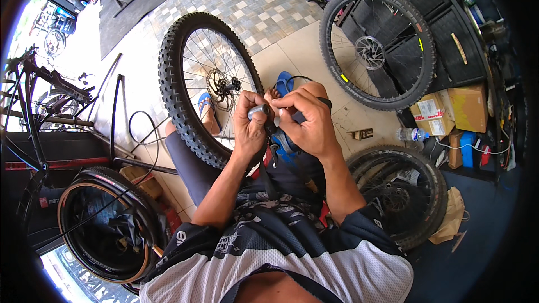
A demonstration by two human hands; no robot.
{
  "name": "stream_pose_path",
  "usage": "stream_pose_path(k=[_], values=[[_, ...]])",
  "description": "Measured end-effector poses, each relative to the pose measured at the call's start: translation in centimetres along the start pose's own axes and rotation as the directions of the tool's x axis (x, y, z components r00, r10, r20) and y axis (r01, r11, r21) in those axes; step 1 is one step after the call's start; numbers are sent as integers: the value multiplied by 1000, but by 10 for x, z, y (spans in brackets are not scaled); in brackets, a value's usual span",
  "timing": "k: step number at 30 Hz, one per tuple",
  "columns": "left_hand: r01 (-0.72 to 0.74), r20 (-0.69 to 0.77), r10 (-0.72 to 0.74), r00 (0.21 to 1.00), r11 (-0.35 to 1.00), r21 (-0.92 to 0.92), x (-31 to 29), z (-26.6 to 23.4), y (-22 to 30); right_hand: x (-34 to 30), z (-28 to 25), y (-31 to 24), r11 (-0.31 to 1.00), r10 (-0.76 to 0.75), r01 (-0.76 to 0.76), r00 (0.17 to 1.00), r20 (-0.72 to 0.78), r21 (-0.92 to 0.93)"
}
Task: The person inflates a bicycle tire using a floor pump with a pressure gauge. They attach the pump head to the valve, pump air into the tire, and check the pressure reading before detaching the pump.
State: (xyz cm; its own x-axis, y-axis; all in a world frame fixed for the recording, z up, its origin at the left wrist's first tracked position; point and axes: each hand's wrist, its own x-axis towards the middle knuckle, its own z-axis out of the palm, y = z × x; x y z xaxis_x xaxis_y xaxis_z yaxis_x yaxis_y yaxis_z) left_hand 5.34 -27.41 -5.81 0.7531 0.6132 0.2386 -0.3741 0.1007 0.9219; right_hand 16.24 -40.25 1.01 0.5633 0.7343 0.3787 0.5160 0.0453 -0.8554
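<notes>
**Small grey cylinder held two-handed above the lap**

Shown at centre: a short grey cylindrical part, pinched crosswise in the left hand, thumb and fingers clamped around it. Steadied from the right by the right hand, fingertips closed together on the dark end of the same assembly, likely so one hand can brace while the other works. Draped from the right hand toward the lap, a black strap or tube; exact kind not discernible. Raised close to the chest, presumably for a clear view.

Just beyond the hands, left of centre: a knobby-tyred wheel with disc rotor, upright and leaning by the knee within easy reach. Partly hidden behind it, blue sandals on the tiled floor. Far right: a second wheel propped against dark shelving. Near right: a third wheel lying low beside cardboard boxes. Near left: a tan-walled tyre.
</notes>
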Motion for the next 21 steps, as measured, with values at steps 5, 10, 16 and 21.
stream_pose_path(k=[5,10,16,21], values=[[46,-41,-48,998,997,-54,-2,7,5,4,4,-8,972,-136,141,990,42,-187],[23,-24,-23,999,1000,0,-1,9,11,2,5,-13,957,-158,164,986,45,-237],[3,-57,2,998,997,76,-2,10,10,2,8,-15,956,-177,177,984,21,-234],[57,-33,-55,998,997,49,-3,8,13,-4,8,-19,995,98,-98,995,16,14]])
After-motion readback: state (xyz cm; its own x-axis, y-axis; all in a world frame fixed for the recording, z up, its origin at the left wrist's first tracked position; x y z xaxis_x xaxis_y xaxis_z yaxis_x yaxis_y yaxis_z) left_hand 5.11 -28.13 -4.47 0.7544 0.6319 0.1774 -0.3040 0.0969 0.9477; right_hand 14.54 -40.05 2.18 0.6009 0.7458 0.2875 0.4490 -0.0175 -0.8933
